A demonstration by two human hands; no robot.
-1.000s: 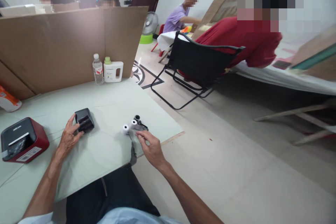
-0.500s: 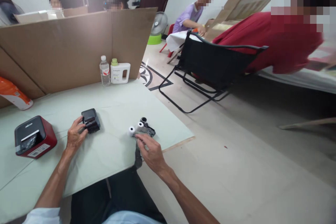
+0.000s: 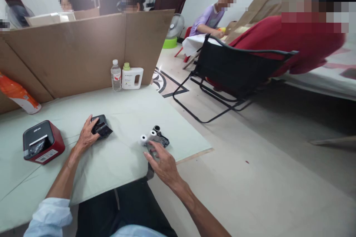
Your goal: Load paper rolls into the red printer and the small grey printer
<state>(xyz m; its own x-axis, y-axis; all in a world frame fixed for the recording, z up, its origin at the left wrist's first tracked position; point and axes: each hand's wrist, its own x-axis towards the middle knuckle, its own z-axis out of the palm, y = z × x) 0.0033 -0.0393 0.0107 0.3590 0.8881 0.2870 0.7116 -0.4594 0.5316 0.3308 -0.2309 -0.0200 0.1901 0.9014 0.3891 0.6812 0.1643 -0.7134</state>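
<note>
Pale cloth covers the table [image 3: 130, 107] in the head view. Right hand [image 3: 164, 163], half open and seemingly empty, could nudge the white rolls [image 3: 143, 140] by its fingertips, sending them rolling away. Left hand [image 3: 87, 135] closes thumb and fingers around the black box [image 3: 104, 129]. Count: two white rolls, one black box, one red box [image 3: 57, 139] left of both hands.

At the far-right corner of my tabletop [image 3: 122, 163], the bottle [image 3: 116, 77] and jug [image 3: 129, 79] stand before the cardboard panel [image 3: 86, 55]. The rolls [image 3: 151, 136] lie by the near edge, just beyond my right hand [image 3: 149, 148]; left of them, the device [image 3: 102, 120] sits under my left hand [image 3: 88, 132], right of the machine [image 3: 40, 133].
</note>
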